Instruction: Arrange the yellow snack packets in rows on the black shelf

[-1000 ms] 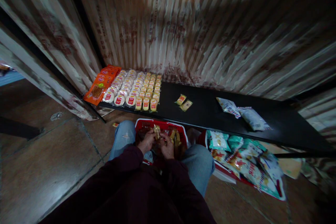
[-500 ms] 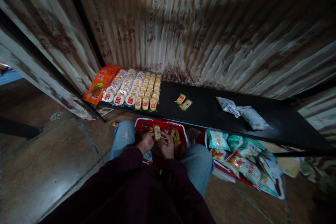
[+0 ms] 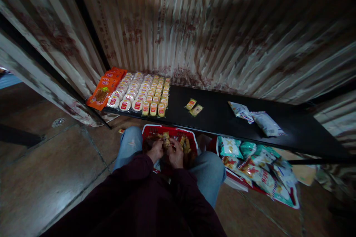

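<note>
Between my knees, my left hand (image 3: 156,151) and my right hand (image 3: 175,154) meet over a red basket (image 3: 196,140) with a white rim. Both hands are closed, fingertips on a small yellow wrapped snack (image 3: 166,137) held upright between them. Fingers cover its lower part. More yellow packaged snacks (image 3: 187,144) lie in the basket around my right hand. On the black shelf (image 3: 211,118) ahead stand neat rows of small yellow wrapped snacks (image 3: 153,109) beside round white packaged snacks (image 3: 125,104).
Orange packets (image 3: 100,94) lie at the shelf's left end. Two loose yellow snacks (image 3: 196,110) and two white-blue bags (image 3: 267,123) rest farther right. Another red basket (image 3: 241,180), full of green and white bags, stands by my right knee. A patterned curtain (image 3: 178,26) hangs behind.
My fingers have closed in around the yellow wrapped snack, covering more of it. The snacks on the shelf stay where they were; the view has shifted slightly.
</note>
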{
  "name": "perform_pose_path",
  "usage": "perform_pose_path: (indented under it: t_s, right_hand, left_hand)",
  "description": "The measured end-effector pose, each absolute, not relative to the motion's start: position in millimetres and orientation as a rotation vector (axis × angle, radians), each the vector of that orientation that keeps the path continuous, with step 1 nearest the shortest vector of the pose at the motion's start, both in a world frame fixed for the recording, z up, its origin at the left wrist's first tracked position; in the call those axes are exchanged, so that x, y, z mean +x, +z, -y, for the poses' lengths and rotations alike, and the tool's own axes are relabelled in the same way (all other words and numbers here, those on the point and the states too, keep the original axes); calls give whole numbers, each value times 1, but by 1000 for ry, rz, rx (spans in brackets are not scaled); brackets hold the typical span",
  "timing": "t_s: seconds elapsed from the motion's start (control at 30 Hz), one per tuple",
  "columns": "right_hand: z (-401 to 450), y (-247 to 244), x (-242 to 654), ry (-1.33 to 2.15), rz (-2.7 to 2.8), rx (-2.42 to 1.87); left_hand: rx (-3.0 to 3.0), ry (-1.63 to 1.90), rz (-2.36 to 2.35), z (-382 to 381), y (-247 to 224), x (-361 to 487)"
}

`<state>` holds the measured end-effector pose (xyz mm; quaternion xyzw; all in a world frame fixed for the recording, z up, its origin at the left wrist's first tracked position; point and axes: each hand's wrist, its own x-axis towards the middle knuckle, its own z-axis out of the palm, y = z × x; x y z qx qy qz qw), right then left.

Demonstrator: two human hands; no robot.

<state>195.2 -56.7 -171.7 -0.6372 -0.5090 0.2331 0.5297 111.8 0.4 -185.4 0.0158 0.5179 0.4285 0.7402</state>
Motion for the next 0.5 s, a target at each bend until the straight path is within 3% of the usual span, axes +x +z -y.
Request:
perform_pose_path:
  t_s: [0.5]
  right_hand:
    - [57, -170, 196, 476, 1425, -1575]
  left_hand:
    - [28, 905, -1205, -2, -189, 114]
